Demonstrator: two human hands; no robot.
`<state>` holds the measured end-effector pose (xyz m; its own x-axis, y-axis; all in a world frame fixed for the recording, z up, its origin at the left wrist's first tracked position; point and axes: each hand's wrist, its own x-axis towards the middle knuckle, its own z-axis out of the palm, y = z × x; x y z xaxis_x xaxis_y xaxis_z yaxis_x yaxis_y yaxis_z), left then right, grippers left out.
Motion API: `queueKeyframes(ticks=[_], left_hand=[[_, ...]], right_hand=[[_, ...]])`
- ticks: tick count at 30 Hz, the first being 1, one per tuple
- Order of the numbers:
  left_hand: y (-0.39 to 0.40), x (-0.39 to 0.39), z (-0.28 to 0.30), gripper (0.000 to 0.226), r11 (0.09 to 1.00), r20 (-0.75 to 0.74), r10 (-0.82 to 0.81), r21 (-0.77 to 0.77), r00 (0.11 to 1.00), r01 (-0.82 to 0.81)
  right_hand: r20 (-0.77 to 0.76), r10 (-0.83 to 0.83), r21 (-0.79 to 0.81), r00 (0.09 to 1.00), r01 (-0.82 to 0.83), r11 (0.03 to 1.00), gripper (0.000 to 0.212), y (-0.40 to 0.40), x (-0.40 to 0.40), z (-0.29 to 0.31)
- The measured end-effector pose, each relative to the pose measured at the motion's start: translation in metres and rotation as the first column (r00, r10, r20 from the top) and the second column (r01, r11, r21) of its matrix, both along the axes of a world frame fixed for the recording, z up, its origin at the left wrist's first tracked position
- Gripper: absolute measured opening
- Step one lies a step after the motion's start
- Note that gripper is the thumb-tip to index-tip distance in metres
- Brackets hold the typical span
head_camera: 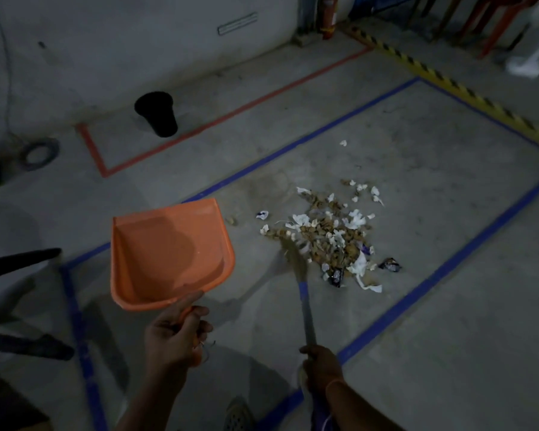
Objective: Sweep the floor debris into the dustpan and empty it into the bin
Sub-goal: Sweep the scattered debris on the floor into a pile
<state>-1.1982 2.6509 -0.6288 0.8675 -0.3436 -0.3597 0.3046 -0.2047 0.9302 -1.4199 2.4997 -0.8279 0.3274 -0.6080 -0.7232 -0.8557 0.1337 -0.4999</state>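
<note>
Debris: loose pile of light paper scraps, brown crumbs and wrappers [330, 237], at 2 o'clock from the dustpan.
Dustpan: stiff, light orange plastic dustpan [168, 253]; left hand [175, 334] grips its handle.
Broom: blue-handled broom [304, 293]; right hand [322, 365] is wrapped round its shaft.

Dustpan [168, 253] left of debris [327, 237]

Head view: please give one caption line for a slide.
Left hand holds orange dustpan; right hand sweeps debris.

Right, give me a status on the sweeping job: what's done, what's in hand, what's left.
Done: the debris is gathered into one pile inside the blue tape, apart from a few stray scraps.
In hand: the left hand holds the orange dustpan, which is empty and beside the pile; the right hand holds the broom, bristles at the pile's edge.
Left: sweeping the pile into the pan and emptying it into the black bin by the wall.
</note>
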Motion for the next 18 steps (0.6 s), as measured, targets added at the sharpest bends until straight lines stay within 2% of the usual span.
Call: queueKeyframes(ticks=[3,8,13,16,18], left_hand=[[0.02,0.02,0.002,0.034,0.999,0.0,-0.04,-0.02,0.999,0.04],[0.057,0.053,0.01,0.034,0.995,0.026,-0.08,-0.063,0.996,0.082],[0.084,0.079,0.005,0.031,0.998,0.021,-0.03,-0.063,0.999,0.031],[0.095,0.093,-0.002,0.03,0.999,-0.001,0.014,-0.038,1.0,-0.015],[0.101,0.105,-0.007,0.03,1.0,-0.003,0.022,-0.017,1.0,-0.022]], right_hand=[[0.022,-0.11,-0.025,0.994,0.111,0.994,0.029,0.017,0.015,0.035],[0.128,-0.224,-0.043,0.966,0.231,0.972,0.032,0.061,0.047,0.056],[0.181,-0.139,-0.056,0.974,0.151,0.987,0.032,0.09,0.106,0.067],[0.189,-0.025,-0.034,0.982,0.032,0.999,0.037,0.096,0.151,0.045],[0.203,-0.024,0.026,0.979,0.019,0.999,0.037,0.097,0.182,0.014]])
